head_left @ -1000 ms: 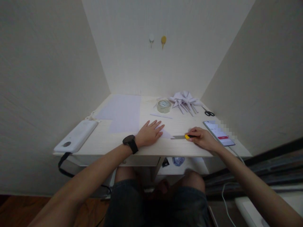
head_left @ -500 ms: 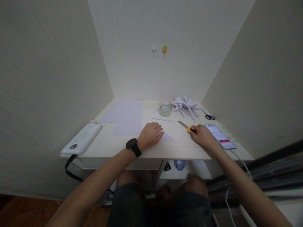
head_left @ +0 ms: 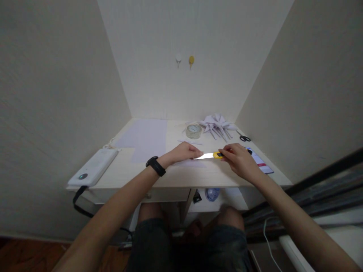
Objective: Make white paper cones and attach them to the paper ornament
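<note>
A yellow and black utility knife (head_left: 217,155) is held level above the desk, its long blade out and shining, pointing left. My right hand (head_left: 239,160) is closed around its handle. With thumb and fingers pinched, my left hand (head_left: 185,152) grips the tip end of the blade; a black watch sits on that wrist. Below the hands a piece of white paper (head_left: 193,164) lies on the desk, partly covered. Behind them is a thin rolled paper stick (head_left: 190,142).
Large white sheets (head_left: 150,136) lie at the left. Toward the back are a tape roll (head_left: 193,131), a folded paper construction (head_left: 217,125) and scissors (head_left: 245,138). A phone (head_left: 261,162) lies at the right, a white power bank (head_left: 93,168) at the left edge. Walls enclose three sides.
My right hand has raised the knife off the desk and turned it level. My left hand has left the paper and now pinches the blade's tip. The view has shifted slightly.
</note>
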{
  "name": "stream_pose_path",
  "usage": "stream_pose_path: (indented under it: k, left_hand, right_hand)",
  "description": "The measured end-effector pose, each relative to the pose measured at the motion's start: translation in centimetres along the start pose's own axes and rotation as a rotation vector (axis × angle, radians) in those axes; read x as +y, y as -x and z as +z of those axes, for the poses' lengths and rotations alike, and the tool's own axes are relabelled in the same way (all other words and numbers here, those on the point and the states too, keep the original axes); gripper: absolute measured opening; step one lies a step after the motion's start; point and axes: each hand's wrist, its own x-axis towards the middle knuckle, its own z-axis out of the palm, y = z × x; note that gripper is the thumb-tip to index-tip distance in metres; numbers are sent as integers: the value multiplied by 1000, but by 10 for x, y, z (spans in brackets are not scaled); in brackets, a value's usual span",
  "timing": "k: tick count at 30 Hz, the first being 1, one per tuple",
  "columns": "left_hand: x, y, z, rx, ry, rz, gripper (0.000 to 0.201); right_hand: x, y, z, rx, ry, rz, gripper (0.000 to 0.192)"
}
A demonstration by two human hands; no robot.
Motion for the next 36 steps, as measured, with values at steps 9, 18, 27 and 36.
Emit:
stream_pose_path:
  k: [9, 18, 27, 36]
  left_hand:
    - [2, 1, 7, 81, 340, -232, 17]
    - [10, -5, 22, 67, 302, -79, 18]
    - [10, -11, 25, 19, -60, 16, 23]
    - [-2, 1, -1, -182, -871, 227, 13]
  right_hand:
    - [-27, 6, -14, 454, -195, 335, 21]
    - [-43, -21, 22, 153, -1610, 703, 53]
    - [-25, -13, 43, 217, -1708, 809, 37]
    - [-28, 2, 52, 305, -1665, 926, 30]
